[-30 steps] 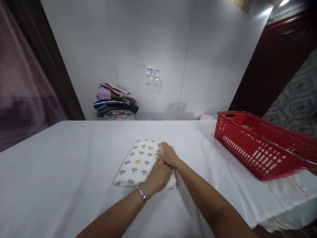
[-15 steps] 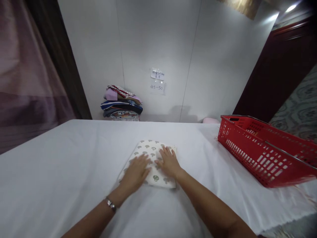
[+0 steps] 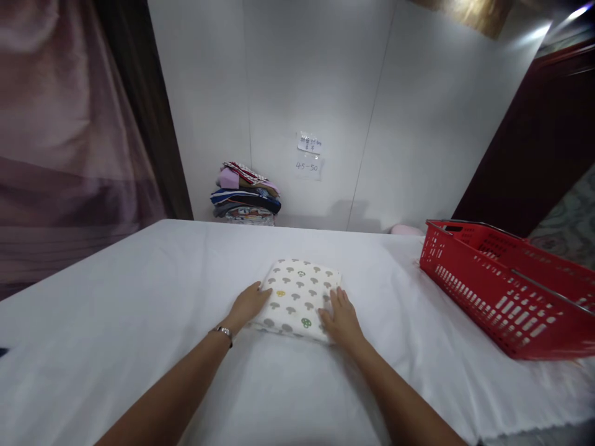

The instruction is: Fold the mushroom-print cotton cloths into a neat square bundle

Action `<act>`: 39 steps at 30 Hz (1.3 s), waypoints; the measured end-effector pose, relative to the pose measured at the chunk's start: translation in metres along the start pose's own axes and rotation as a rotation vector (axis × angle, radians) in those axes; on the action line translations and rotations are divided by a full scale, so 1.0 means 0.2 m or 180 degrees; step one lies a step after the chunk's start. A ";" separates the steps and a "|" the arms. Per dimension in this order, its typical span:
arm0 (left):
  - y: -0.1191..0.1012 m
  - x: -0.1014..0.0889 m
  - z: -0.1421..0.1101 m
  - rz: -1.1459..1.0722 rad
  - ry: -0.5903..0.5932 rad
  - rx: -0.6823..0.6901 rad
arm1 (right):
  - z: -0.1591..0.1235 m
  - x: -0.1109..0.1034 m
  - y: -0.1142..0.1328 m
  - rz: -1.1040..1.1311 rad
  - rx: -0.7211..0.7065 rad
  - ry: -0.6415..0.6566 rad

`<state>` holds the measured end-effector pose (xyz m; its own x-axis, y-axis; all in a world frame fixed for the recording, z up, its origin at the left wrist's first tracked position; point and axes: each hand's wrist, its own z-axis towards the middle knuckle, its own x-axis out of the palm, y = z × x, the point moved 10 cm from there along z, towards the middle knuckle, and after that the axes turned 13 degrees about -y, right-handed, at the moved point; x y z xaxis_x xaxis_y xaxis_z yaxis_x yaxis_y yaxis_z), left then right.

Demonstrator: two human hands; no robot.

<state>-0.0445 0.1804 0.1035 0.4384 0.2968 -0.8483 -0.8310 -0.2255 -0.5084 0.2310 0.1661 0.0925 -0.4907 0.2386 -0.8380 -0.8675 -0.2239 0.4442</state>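
Note:
A folded white cloth (image 3: 297, 297) with grey mushroom prints, plus a few green and yellow ones, lies flat on the white-covered table (image 3: 153, 322). At its left edge is my left hand (image 3: 247, 306), thumb touching the cloth and the other fingers stretched along its side; a bracelet is on that wrist. My right hand (image 3: 344, 323) rests on the opposite edge, its fingers spread and partly over the print. Neither hand grips the cloth.
To the right stands a red plastic basket (image 3: 488, 282) with slotted sides. Behind the table's far edge is a stack of folded fabrics (image 3: 246, 195) against the white wall. Handwritten paper signs (image 3: 307, 166) are stuck there. A pink curtain (image 3: 60, 142) hangs at left.
My hands have moved apart from the top of the cloth to its left and right edges, uncovering more of the print. The view has shifted slightly left.

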 end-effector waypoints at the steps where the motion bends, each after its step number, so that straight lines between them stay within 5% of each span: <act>1: 0.02 0.00 0.02 0.0009 0.0099 -0.0102 | -0.02 0.01 -0.07 0.0120 0.0277 -0.0009; 5: 0.01 0.04 0.04 0.0048 0.0297 -0.0276 | -0.03 0.08 -0.20 0.0603 0.0773 -0.0099; 13: -0.03 0.04 -0.30 -0.0199 0.0653 0.0128 | 0.05 -0.07 -0.35 0.0326 0.0286 -0.0207; 16: -0.10 -0.09 -0.30 0.0160 0.0218 0.0409 | 0.06 -0.14 -0.20 -0.0147 -0.0274 -0.0243; 19: -0.33 -0.15 -0.20 0.0105 -0.0417 0.1020 | 0.12 -0.14 0.11 -0.0134 -0.0783 -0.0257; 23: -0.52 0.02 -0.04 0.0384 -0.0602 0.1485 | 0.31 -0.03 0.35 -0.0161 -0.1020 -0.0083; 27: -0.44 0.23 0.02 0.0634 -0.0417 0.1439 | 0.45 0.17 0.19 -0.0505 -0.0737 0.0374; 31: -0.40 0.26 0.01 0.0585 -0.0535 0.1532 | 0.47 0.25 0.04 -0.0588 -0.0638 0.0426; 39: -0.42 0.25 0.01 0.0571 -0.0412 0.1471 | 0.41 0.19 0.09 -0.0615 -0.0534 0.0503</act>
<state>0.0459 0.2167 0.1034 0.2533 0.4101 -0.8761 -0.9667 0.1416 -0.2132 0.1898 0.2480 0.0951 -0.2875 0.1448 -0.9468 -0.9116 -0.3448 0.2240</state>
